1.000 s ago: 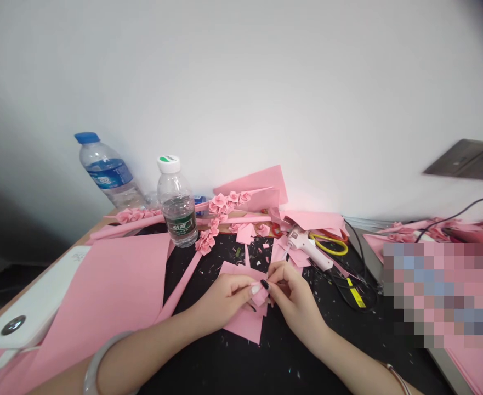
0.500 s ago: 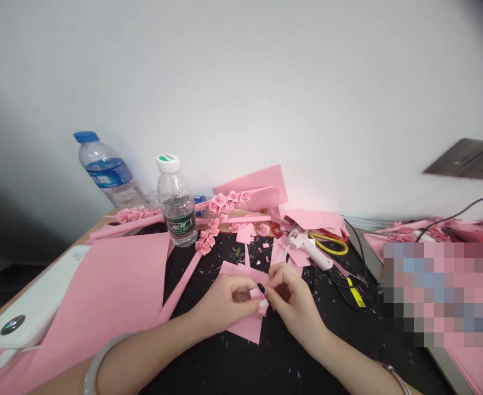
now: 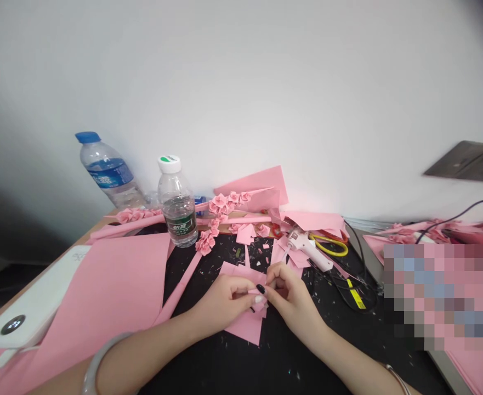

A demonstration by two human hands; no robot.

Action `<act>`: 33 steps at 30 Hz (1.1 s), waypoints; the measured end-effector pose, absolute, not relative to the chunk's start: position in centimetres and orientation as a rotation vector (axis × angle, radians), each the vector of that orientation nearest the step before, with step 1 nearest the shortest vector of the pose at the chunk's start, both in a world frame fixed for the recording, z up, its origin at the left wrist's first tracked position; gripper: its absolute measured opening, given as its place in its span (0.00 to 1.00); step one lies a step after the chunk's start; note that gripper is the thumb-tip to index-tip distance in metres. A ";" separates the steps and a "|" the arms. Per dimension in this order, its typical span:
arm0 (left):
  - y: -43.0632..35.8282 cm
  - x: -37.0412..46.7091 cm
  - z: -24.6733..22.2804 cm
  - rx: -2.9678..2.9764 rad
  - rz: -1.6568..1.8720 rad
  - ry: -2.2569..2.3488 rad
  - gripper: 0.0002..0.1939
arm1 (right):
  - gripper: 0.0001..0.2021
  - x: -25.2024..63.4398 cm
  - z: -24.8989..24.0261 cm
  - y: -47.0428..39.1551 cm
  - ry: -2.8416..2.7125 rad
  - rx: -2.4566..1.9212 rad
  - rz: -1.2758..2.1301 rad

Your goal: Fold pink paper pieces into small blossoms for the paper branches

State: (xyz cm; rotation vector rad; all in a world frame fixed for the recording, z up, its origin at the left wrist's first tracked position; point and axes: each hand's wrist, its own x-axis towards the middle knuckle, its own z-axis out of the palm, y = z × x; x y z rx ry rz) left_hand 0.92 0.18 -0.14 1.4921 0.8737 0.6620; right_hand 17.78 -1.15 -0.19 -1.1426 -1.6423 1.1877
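Between my two hands is a small folded piece of pink paper [image 3: 258, 303]. The thumb and fingers of my left hand [image 3: 228, 302] pinch its left side. From the right, my right hand [image 3: 293, 300] pinches the paper's upper edge, its dark-nailed thumb close to the left fingertips. Parts of the fold are hidden by the fingers. Beneath the hands, flat pink paper squares [image 3: 245, 329] lie on the black mat [image 3: 299, 362]. Just beyond, a pink paper stem with folded flowers [image 3: 207, 241] slants across the mat.
A glue gun [image 3: 309, 248] and yellow-handled scissors [image 3: 329, 245] lie behind my right hand among cables. A water bottle [image 3: 179, 214] stands at back left, beside a tilted blue-capped bottle [image 3: 112, 173]. Large pink paper [image 3: 109, 285] and a white power bank [image 3: 35, 302] lie left.
The small folded paper has turned slightly between my fingertips, and my left thumb has shifted a little to the left. Both hands stay in nearly the same place.
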 end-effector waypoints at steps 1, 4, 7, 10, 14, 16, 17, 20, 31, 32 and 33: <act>0.2 0.9 -0.1 1.480 0.669 0.859 0.09 | 0.05 17.8 -0.2 -1.1 -1.668 -1.164 1.182; 0.2 0.9 0.0 1.448 0.679 0.821 0.09 | 0.06 18.1 -0.3 -1.1 -1.810 -1.247 1.047; 0.2 0.8 0.0 1.434 0.672 0.802 0.09 | 0.12 18.2 -0.1 -1.1 -1.963 -1.257 0.929; 0.2 0.8 0.0 1.420 0.657 0.743 0.10 | 0.14 18.1 0.2 -1.1 -2.042 -1.210 0.916; 0.3 0.8 0.4 1.380 0.665 0.659 0.11 | 0.14 18.1 0.3 -1.4 -2.053 -1.170 0.924; 0.3 0.8 0.4 1.361 0.645 0.679 0.11 | 0.14 18.1 0.2 -1.4 -2.034 -1.188 0.910; 0.3 0.7 0.4 1.363 0.630 0.709 0.12 | 0.14 18.2 0.2 -1.4 -2.021 -1.203 0.901; 0.2 0.7 0.2 1.405 0.615 0.818 0.15 | 0.13 18.4 0.0 -1.2 -1.971 -1.245 0.868; 0.9 0.7 -0.1 1.236 0.809 0.858 0.13 | 0.03 18.2 0.3 -1.4 -1.890 -1.264 0.773; 0.9 0.7 -0.2 1.226 0.792 0.854 0.14 | 0.02 18.1 0.2 -1.4 -1.883 -1.263 0.789; 0.8 0.7 -0.2 1.220 0.775 0.852 0.14 | 0.02 18.1 0.1 -1.4 -1.869 -1.256 0.808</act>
